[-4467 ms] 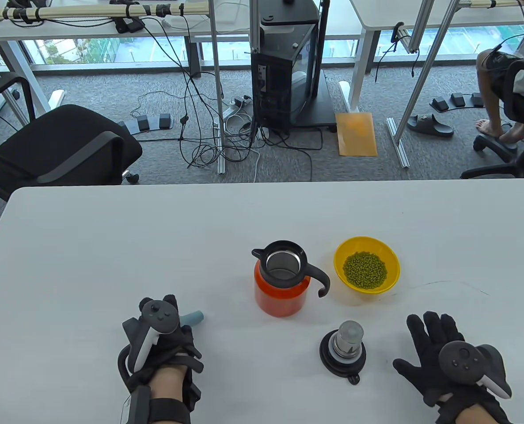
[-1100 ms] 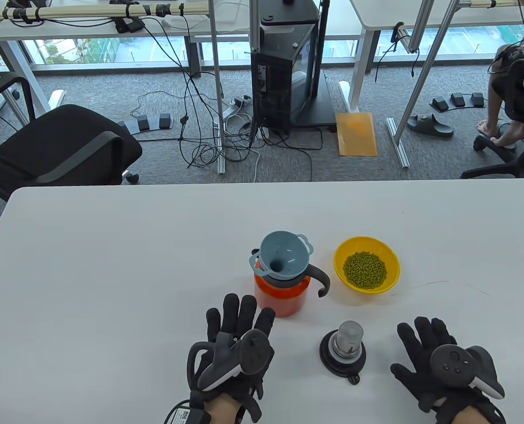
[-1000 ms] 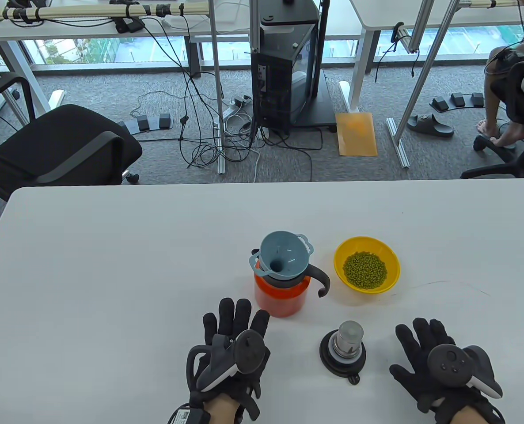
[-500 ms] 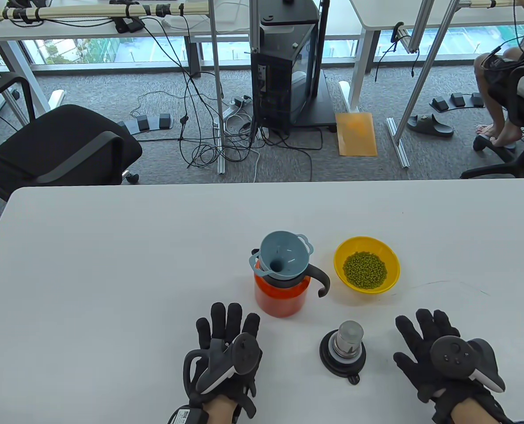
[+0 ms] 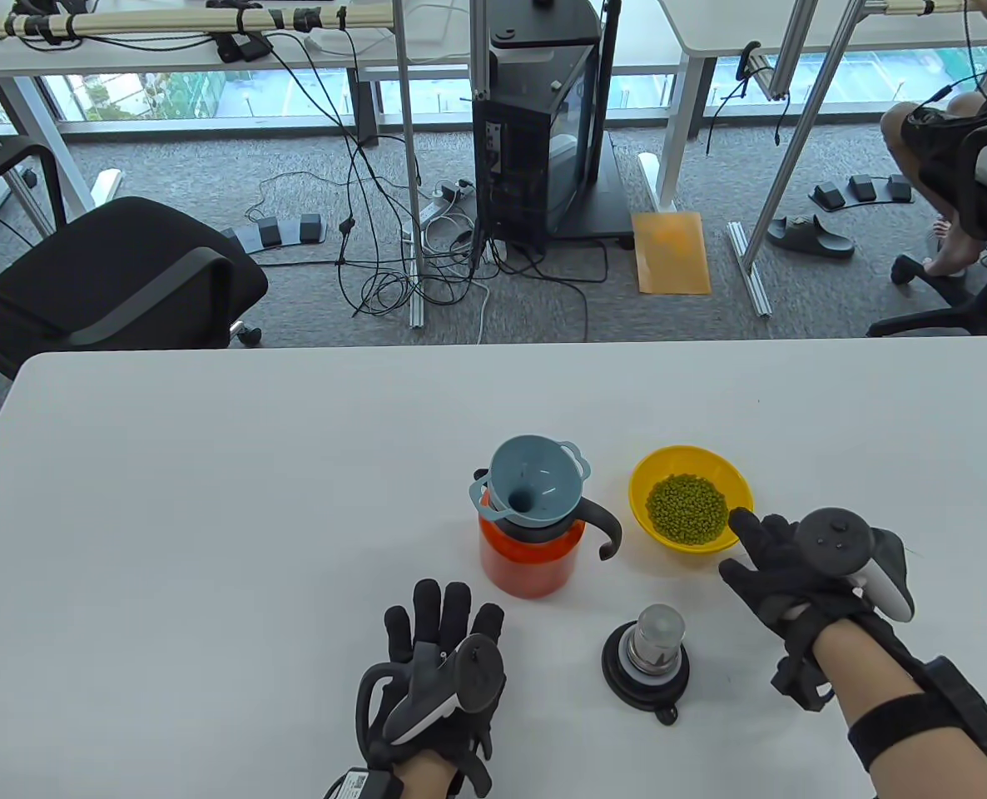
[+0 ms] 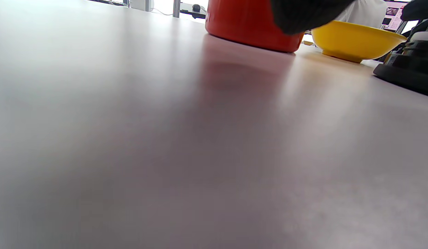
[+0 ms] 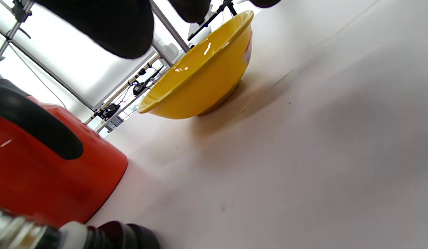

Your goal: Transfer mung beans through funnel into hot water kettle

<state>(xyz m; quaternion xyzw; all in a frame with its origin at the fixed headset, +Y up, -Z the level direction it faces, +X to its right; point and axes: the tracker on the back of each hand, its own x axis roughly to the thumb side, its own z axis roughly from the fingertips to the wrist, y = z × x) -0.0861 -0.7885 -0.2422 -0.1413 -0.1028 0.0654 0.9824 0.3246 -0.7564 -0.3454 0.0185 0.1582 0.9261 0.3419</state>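
Observation:
An orange kettle [image 5: 531,559] with a black handle stands mid-table, a blue funnel [image 5: 535,483] seated in its mouth. Right of it a yellow bowl [image 5: 647,524] holds green mung beans [image 5: 686,509]. My right hand [image 5: 772,558] is open, fingers spread, just at the bowl's near right rim, holding nothing. The bowl also shows in the right wrist view [image 7: 203,77], close ahead of the fingers. My left hand [image 5: 439,632] lies open and flat on the table, just in front of the kettle. The kettle's base shows in the left wrist view [image 6: 252,27].
The kettle's lid [image 5: 647,662], black with a steel plug, stands on the table between my hands, near the front. The white table [image 5: 210,499] stretches bare to the left and back. Chairs, cables and a computer stand on the floor beyond.
My right hand has moved up from the table's front right to the bowl's near rim. My left hand has stayed in front of the kettle, shifting slightly. The funnel went onto the kettle earlier.

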